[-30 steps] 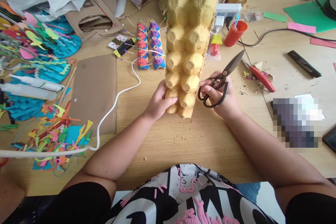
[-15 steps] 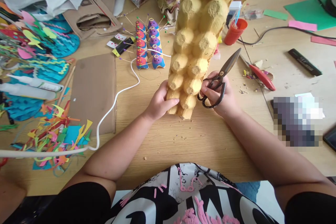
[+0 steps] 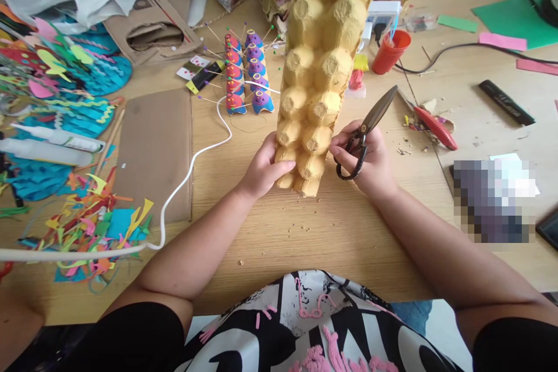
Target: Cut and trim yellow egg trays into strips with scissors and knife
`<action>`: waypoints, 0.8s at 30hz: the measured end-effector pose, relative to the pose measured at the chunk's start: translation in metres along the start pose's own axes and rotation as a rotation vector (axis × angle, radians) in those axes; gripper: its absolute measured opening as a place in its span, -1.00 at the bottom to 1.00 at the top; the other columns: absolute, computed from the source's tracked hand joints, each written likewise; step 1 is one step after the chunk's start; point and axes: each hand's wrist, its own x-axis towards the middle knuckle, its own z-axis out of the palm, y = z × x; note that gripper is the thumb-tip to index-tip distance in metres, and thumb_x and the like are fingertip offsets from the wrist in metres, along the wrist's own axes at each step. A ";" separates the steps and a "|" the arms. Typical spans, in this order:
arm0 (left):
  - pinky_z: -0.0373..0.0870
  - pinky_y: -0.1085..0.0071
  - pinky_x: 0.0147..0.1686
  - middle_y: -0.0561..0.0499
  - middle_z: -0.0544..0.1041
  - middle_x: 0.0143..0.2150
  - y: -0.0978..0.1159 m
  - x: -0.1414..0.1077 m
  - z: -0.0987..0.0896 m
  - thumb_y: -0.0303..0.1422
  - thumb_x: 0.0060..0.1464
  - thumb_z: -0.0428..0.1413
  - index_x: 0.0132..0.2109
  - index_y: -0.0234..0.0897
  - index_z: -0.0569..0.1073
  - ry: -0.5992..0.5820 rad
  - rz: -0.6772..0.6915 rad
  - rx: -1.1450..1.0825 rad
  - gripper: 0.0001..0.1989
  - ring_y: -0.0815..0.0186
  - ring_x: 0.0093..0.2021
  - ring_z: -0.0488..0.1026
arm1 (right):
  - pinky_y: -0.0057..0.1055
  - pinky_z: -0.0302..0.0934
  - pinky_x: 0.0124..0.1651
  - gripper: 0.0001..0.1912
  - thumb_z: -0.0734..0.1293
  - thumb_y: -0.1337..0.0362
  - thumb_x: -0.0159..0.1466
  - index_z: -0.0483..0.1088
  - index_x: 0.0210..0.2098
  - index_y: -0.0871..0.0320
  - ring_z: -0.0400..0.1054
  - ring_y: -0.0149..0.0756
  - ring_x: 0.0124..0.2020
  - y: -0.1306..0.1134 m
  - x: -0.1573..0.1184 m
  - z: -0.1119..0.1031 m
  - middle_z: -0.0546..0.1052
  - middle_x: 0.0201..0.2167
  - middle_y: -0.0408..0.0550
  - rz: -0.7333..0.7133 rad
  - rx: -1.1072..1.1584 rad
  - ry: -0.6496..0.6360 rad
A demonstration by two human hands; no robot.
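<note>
Table (image 3: 261, 244) | left hand (image 3: 259, 171) grips carton (image 3: 311, 110) near end | right hand (image 3: 377, 165) grips scissors (image 3: 378, 110) | carton probably light, stiff, crushable; hold edges

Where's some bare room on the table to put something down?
There's bare table between the red cutter and the right forearm, and a patch between the white cable and the left hand. Between the forearms there's room too, but with crumbs. The left side is crowded with paper scraps and glue bottles.
</note>
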 end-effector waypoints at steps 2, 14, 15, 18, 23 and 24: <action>0.43 0.26 0.02 0.00 0.53 0.03 0.000 0.000 0.000 -0.26 0.01 0.31 0.12 -0.12 0.44 -0.012 0.009 0.015 -0.50 0.20 0.03 0.46 | -0.31 0.36 -0.26 -0.59 0.52 0.08 0.19 0.26 -0.13 -0.03 0.42 -0.36 -0.33 0.000 0.000 0.000 0.50 -0.32 -0.19 -0.009 -0.028 0.012; 0.45 0.25 0.04 -0.01 0.53 0.00 0.002 0.000 0.000 -0.23 -0.01 0.33 0.12 -0.12 0.44 0.004 -0.027 -0.012 -0.47 0.18 0.05 0.47 | -0.38 0.26 -0.38 -0.60 0.52 0.05 0.21 0.30 -0.12 -0.02 0.35 -0.41 -0.45 0.003 0.001 -0.004 0.45 -0.45 -0.26 -0.005 0.006 0.030; 0.46 0.25 0.03 -0.02 0.53 0.00 0.002 0.000 0.000 -0.23 0.00 0.33 0.12 -0.12 0.44 0.000 -0.024 -0.016 -0.48 0.18 0.04 0.47 | -0.37 0.27 -0.36 -0.58 0.53 0.02 0.20 0.29 -0.12 -0.02 0.37 -0.39 -0.43 0.004 0.002 -0.004 0.48 -0.43 -0.24 0.001 0.012 0.024; 0.49 0.26 0.02 -0.02 0.54 0.01 0.001 0.000 0.000 -0.23 0.02 0.33 0.11 -0.11 0.44 0.007 -0.003 -0.026 -0.50 0.19 0.05 0.49 | -0.33 0.33 -0.29 -0.52 0.55 0.00 0.16 0.26 -0.11 -0.04 0.42 -0.35 -0.36 0.006 0.003 -0.004 0.52 -0.36 -0.21 0.026 0.004 0.032; 0.50 0.29 0.01 -0.03 0.54 0.03 0.001 -0.002 0.003 -0.24 0.04 0.35 0.12 -0.11 0.42 -0.027 0.045 0.054 -0.49 0.21 0.04 0.50 | -0.32 0.36 -0.25 -0.48 0.56 -0.02 0.13 0.25 -0.09 -0.06 0.42 -0.33 -0.29 0.008 0.005 -0.005 0.49 -0.26 -0.18 0.058 0.027 0.024; 0.50 0.29 0.02 -0.04 0.53 0.05 0.002 -0.003 0.004 -0.25 0.04 0.36 0.13 -0.12 0.41 -0.036 0.054 0.086 -0.47 0.21 0.05 0.50 | -0.33 0.36 -0.27 -0.47 0.56 -0.02 0.12 0.26 -0.09 -0.06 0.40 -0.34 -0.31 0.008 0.005 -0.005 0.46 -0.26 -0.19 0.072 0.039 0.007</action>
